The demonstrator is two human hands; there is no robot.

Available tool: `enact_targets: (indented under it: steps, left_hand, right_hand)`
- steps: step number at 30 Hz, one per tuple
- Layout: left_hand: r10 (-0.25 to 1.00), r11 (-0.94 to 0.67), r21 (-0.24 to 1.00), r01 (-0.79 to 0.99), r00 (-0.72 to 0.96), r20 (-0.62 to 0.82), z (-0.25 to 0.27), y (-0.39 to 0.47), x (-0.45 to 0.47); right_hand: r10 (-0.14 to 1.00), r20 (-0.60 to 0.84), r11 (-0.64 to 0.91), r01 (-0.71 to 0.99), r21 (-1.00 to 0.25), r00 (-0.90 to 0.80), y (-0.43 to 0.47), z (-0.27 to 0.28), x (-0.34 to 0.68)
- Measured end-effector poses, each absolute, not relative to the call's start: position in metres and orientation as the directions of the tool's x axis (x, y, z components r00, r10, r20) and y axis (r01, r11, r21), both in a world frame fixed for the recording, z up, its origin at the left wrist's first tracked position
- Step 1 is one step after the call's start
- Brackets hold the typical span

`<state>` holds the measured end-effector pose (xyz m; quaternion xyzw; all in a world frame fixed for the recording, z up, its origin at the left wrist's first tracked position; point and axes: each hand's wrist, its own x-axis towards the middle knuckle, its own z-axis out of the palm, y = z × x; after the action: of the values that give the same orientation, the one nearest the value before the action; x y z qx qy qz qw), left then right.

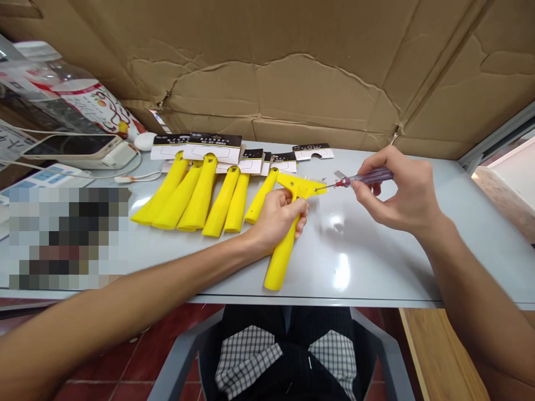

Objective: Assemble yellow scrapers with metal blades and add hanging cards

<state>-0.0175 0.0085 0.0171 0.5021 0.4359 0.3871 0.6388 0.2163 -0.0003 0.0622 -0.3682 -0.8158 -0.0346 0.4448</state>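
My left hand is wrapped round the neck of a yellow scraper, whose handle points toward the table's front edge. Its wide head lies at the top, with a clear strip along the far edge. In my right hand is a screwdriver with a translucent purple handle. The screwdriver's tip meets the right end of the scraper's head, at or close to a screw. A small metal blade lies just behind the tip. To the left, several more yellow handles lie in a row with black-and-white cards at their tops.
Cardboard stands along the table's back edge. At the far left are a plastic bottle, a phone on a white device, and cables. A loose card lies at the back. The front left is pixelated.
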Motion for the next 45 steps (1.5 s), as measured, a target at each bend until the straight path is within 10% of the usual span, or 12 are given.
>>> enact_targets:
  steps: [45]
  left_hand:
    - [0.932,0.202,0.978,-0.059,0.319,-0.173,0.018,0.0085,-0.0168]
  right_hand:
    - [0.523,0.755,0.757,0.622,-0.199,-0.396,-0.0019,0.07,0.2137]
